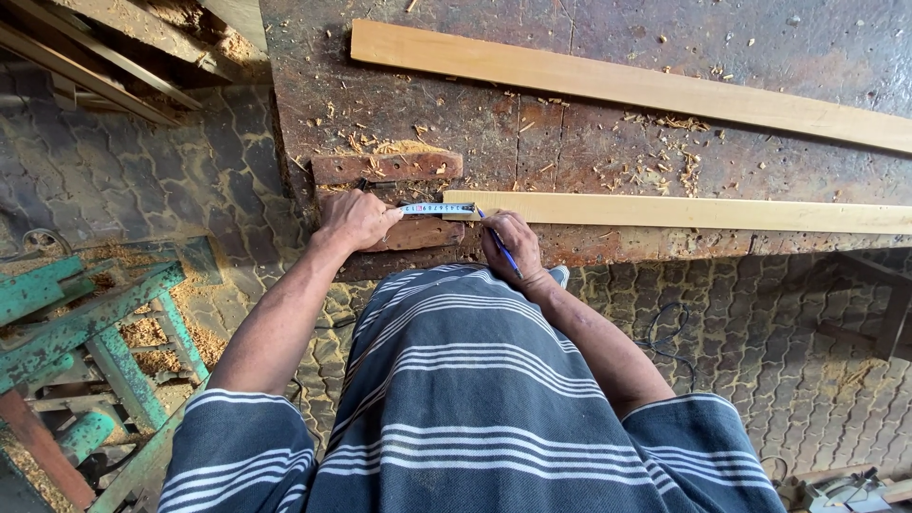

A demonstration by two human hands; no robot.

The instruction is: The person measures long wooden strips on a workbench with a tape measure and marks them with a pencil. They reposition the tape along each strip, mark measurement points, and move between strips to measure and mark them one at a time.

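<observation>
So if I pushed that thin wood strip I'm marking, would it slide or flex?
The thin wood strip lies flat on the dusty workbench, so it would probably slide easily. Long and slender, it would likely bow slightly if lifted by one end. Flat-sided, it shouldn't roll.

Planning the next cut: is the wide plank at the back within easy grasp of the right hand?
Probably yes: the right hand, holding a blue pen, has only the narrow strip between it and the wide plank.

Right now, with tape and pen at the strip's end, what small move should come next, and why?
Probably a pen stroke: the left hand pins the tape measure along the nearer wood strip, and the right hand has the tip at its end.
</observation>
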